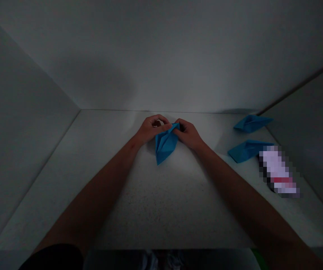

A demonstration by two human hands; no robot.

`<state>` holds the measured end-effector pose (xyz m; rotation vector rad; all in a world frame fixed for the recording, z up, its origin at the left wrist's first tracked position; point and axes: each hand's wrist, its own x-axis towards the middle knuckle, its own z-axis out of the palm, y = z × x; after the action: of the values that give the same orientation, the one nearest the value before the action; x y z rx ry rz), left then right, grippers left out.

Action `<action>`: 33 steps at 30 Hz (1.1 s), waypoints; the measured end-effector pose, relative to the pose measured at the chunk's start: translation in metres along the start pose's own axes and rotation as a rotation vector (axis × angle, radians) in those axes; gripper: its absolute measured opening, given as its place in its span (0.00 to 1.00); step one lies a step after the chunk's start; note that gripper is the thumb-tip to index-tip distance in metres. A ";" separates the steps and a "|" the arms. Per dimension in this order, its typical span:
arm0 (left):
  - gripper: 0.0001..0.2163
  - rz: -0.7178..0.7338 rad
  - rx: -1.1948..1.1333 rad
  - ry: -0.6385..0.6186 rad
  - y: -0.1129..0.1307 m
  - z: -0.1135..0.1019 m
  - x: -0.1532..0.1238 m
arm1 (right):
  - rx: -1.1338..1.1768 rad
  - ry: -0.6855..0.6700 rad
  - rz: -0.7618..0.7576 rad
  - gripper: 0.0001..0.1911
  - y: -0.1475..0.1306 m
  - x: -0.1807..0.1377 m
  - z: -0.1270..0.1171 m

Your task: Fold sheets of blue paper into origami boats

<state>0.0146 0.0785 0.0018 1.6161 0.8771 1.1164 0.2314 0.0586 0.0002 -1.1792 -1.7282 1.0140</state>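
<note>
A folded blue paper boat (pixel 167 146) is held between my two hands, tilted with one pointed end toward me. My left hand (pixel 153 128) pinches its far edge between thumb and fingers. On the other side, my right hand (pixel 187 132) grips the same far end, its fingers curled and partly hidden behind the paper. At the right of the table lie a blue paper boat (pixel 252 123) near the back wall and another blue paper boat (pixel 246 150) closer to me.
A pixelated object with a bright face (pixel 278 172) lies beside the nearer boat. The pale table (pixel 156 210) is bounded by a back wall (pixel 161 56), a left panel (pixel 17 112) and a right panel (pixel 313 123). Its front edge runs close to my body.
</note>
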 end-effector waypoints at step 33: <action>0.20 -0.156 -0.244 0.202 -0.011 -0.006 0.012 | 0.143 -0.043 -0.073 0.21 0.012 0.005 0.000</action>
<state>0.0120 0.0941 -0.0046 1.2302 0.9402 1.2380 0.2342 0.0661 -0.0096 -1.0035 -1.6891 1.1068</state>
